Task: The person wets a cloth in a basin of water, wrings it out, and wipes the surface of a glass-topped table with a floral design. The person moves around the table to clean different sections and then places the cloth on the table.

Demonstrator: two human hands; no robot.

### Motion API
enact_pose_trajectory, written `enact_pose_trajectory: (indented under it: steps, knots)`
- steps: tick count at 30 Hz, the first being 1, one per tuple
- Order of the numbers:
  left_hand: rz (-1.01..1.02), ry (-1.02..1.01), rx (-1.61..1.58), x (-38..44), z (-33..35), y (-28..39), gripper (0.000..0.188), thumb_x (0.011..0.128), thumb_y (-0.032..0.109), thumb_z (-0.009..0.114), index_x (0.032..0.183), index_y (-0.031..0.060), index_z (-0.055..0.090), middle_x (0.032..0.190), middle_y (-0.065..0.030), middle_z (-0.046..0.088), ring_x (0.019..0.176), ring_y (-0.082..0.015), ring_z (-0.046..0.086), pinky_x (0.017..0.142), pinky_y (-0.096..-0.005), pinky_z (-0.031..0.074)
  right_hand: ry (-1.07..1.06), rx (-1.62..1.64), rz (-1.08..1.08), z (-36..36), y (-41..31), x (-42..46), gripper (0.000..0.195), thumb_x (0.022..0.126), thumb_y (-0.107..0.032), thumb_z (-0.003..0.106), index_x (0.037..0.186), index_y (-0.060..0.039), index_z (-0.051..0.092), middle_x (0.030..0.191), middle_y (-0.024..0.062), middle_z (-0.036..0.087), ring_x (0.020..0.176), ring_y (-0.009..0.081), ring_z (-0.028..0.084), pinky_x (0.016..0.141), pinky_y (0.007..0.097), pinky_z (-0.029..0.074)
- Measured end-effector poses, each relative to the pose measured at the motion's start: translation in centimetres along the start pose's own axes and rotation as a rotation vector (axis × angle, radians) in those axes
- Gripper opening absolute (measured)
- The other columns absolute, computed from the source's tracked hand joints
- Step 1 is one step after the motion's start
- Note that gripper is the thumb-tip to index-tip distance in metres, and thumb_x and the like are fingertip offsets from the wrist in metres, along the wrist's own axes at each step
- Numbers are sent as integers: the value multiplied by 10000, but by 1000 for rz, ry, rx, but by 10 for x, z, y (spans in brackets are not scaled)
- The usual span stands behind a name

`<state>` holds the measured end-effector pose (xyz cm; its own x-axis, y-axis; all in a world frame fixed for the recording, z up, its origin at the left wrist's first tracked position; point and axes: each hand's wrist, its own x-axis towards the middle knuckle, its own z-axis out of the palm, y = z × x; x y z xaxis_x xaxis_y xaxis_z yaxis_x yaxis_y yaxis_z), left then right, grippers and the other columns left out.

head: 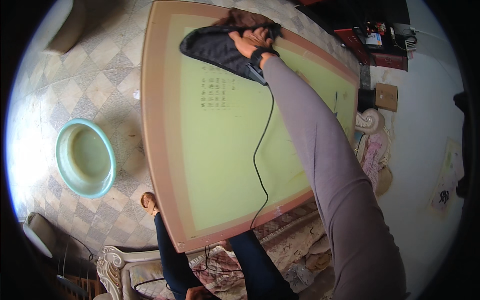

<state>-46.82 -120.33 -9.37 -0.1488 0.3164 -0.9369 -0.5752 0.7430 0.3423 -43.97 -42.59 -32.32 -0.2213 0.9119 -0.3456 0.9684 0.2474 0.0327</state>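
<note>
My right hand (pixel 252 42) presses, fingers spread, on a dark fabric piece (pixel 213 47) with a piped edge, near the far edge of a large table (pixel 225 150). Whether the fingers grip the fabric is not plain. Brown cloth (pixel 243 18) lies bunched just beyond the fingers. A black band (pixel 258 56) circles the wrist, and beside it a small dark device (pixel 257 73) has a thin black cable (pixel 255 157) running back over the tabletop. At the bottom edge my left hand (pixel 198 293) shows only in part, low by my legs; its fingers are hidden.
A pale green plastic basin (pixel 111 165) stands on the tiled floor left of the table. A carved sofa (pixel 112 262) with patterned covers borders the near side. Beyond the table's right end are a cardboard box (pixel 386 97) and a dark red cabinet (pixel 390 60).
</note>
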Motion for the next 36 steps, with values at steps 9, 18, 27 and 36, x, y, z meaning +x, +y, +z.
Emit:
enact_pose_trajectory:
  steps: [9, 18, 27, 36]
  knots:
    - [-64, 36, 103, 0, 33, -10, 321, 1052, 284, 531, 1146, -3, 638, 1005, -73, 664, 844, -153, 640, 742, -281, 531, 30, -29, 142, 12, 200, -10, 878, 934, -740, 317, 1502, -84, 452, 1645, 280, 138, 1534, 446, 77, 1201, 590, 124]
    - [-98, 115, 204, -4, 58, -60, 236, 1064, 195, 526, 1122, 11, 663, 949, -39, 671, 782, -121, 628, 707, -263, 524, -27, 45, 371, 40, 336, -56, 889, 928, -763, 301, 1481, -85, 463, 1623, 296, 162, 1531, 453, 86, 1183, 597, 161]
    - [-66, 149, 166, -16, 94, -115, 254, 1058, 188, 542, 1167, 5, 679, 954, -51, 705, 815, -135, 651, 753, -277, 543, -17, 49, 262, 58, 308, -102, 789, 967, -647, 333, 1331, -9, 623, 1584, 353, 231, 1486, 522, 142, 1158, 649, 156]
    - [7, 125, 88, -37, 163, -114, 240, 1050, 170, 537, 1150, 5, 681, 941, -54, 711, 817, -129, 648, 746, -263, 527, -66, -2, -212, 76, 198, -258, 646, 920, -520, 491, 1023, 63, 751, 1402, 404, 458, 1407, 553, 273, 1139, 698, 141]
